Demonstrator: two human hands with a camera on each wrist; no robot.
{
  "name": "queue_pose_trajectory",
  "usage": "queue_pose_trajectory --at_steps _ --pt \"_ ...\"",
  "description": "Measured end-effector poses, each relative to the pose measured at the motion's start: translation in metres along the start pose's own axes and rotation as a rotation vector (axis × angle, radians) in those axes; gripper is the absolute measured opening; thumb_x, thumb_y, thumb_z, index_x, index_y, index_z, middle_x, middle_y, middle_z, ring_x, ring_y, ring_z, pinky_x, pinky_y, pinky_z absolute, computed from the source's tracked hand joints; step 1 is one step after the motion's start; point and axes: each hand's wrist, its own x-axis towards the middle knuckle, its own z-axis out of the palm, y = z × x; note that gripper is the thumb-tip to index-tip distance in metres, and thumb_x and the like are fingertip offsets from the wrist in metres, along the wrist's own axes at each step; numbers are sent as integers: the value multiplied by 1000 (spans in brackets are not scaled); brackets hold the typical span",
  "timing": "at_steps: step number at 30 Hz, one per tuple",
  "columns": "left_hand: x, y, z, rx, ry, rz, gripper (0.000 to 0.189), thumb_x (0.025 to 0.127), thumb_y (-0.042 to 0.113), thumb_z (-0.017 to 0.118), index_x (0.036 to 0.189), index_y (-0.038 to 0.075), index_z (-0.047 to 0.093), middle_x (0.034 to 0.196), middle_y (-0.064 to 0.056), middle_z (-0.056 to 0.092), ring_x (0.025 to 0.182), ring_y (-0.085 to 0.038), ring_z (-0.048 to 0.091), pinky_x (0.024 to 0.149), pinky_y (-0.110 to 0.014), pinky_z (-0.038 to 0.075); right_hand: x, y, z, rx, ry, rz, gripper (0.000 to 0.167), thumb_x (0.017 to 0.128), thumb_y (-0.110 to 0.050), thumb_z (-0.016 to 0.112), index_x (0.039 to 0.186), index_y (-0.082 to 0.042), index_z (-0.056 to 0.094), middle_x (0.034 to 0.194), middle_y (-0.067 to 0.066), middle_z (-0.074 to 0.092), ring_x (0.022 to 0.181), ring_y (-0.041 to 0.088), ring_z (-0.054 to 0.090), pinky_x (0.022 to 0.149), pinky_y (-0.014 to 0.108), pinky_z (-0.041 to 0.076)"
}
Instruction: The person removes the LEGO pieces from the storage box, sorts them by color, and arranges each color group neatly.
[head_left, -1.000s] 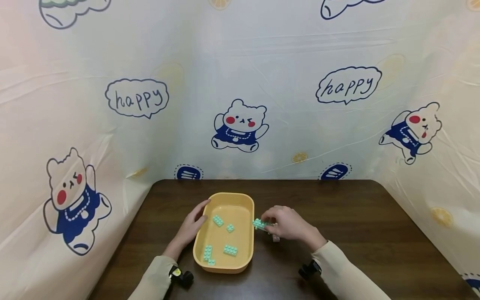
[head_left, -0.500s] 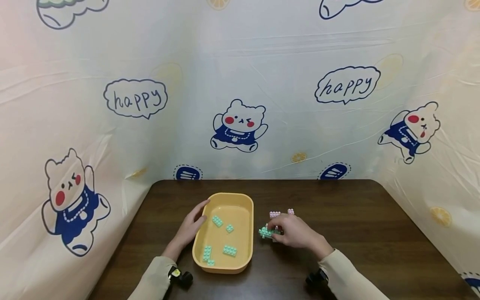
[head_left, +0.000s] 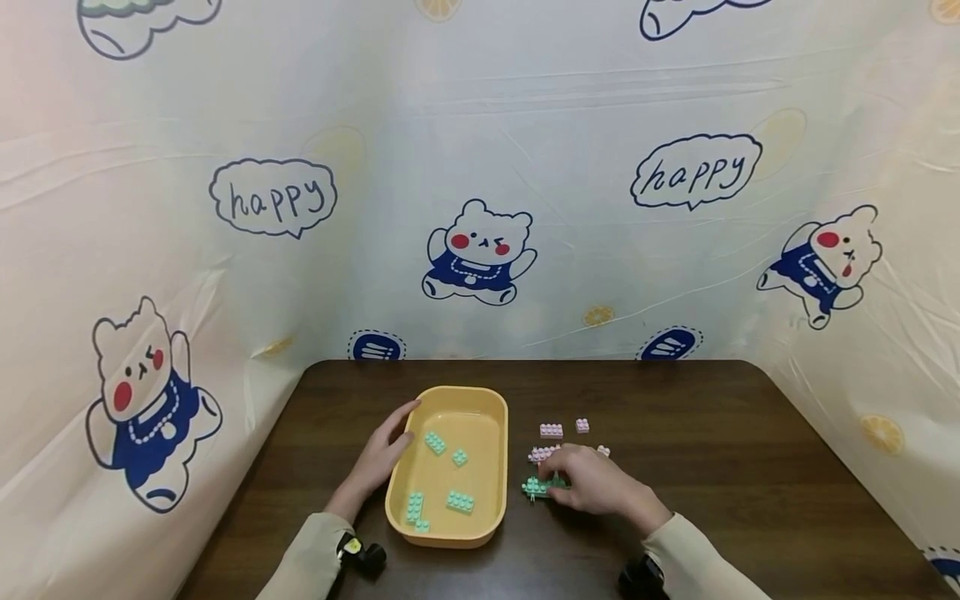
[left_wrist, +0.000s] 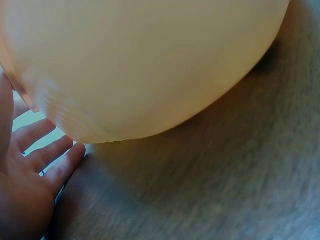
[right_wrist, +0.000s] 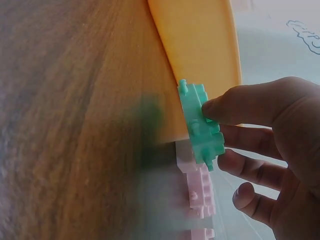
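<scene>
A yellow tray (head_left: 395,475) holds several mint-green toy building bricks, including one near its front right (head_left: 460,501). My left hand (head_left: 378,450) rests against its left side, thumb at the rim; the left wrist view shows the other fingers spread along the outer wall. Right of the tray, my right hand (head_left: 600,479) pinches a green building brick (right_wrist: 200,125) with several studs and small side pegs. Part of it is hidden under the fingers in the head view. Pink building bricks (right_wrist: 200,190) lie close by, just beyond the hand.
Farther back on the dark wooden table (head_left: 675,400) sit a pink brick (head_left: 551,431) and a smaller pink brick (head_left: 582,425). Another pink brick (head_left: 543,454) is partly covered by the right hand. A patterned cloth (head_left: 480,150) hangs behind and around the table.
My right hand has drawn the green brick toward me and slightly right, away from the tray's edge. Pink bricks behind it have come into sight. The left hand and tray stay put.
</scene>
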Motion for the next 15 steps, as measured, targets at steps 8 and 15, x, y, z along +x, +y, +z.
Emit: queue_pose_trajectory --at_steps 8,15 --pt "0 -3 1 -2 -7 -6 51 99 13 47 148 26 39 157 -5 34 139 -30 37 107 -53 39 -5 -4 1 15 2 4 10 81 -19 74 91 -19 72 91 -9 68 86 7 62 76 26 52" --pt "2 -2 0 16 -1 15 52 99 12 48 148 24 40 156 -7 35 134 -30 43 99 -43 47 -7 -6 4 -12 30 -6 12 79 -18 76 90 -19 71 88 -10 68 84 4 60 73 26 51"
